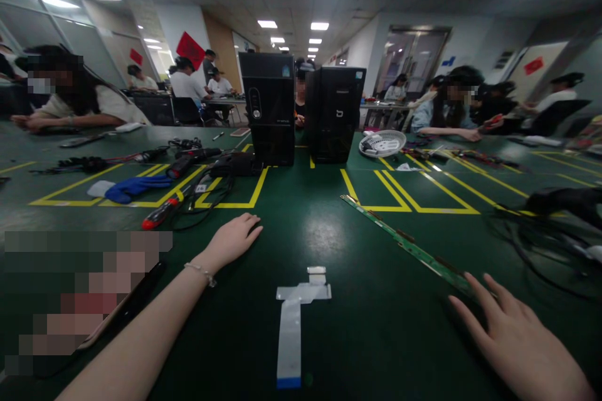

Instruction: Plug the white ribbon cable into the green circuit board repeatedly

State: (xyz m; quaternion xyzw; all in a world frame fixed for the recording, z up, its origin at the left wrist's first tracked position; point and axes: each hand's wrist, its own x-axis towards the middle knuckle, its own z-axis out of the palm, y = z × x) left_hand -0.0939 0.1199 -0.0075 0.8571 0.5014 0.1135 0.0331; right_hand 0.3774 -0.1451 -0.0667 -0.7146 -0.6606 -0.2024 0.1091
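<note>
My left hand [235,237] rests on the green table with its fingers stretched out and nothing in it. On the right, my right hand [505,313] is spread by the near end of a long, narrow green circuit board [399,240]; its fingertips reach that end, though I cannot tell whether they press on it. Between my hands lie white flat ribbon cables [290,335], one with a blue end, crossing over each other. A red and black screwdriver [162,213] lies beyond my left hand, near a blue glove [136,188].
Two black computer towers [268,113] stand ahead. A white round basket [382,143] sits right of them. Black cables [550,250] spread at far right. Yellow tape [226,205] marks the table [357,338]. Other people sit across and to both sides.
</note>
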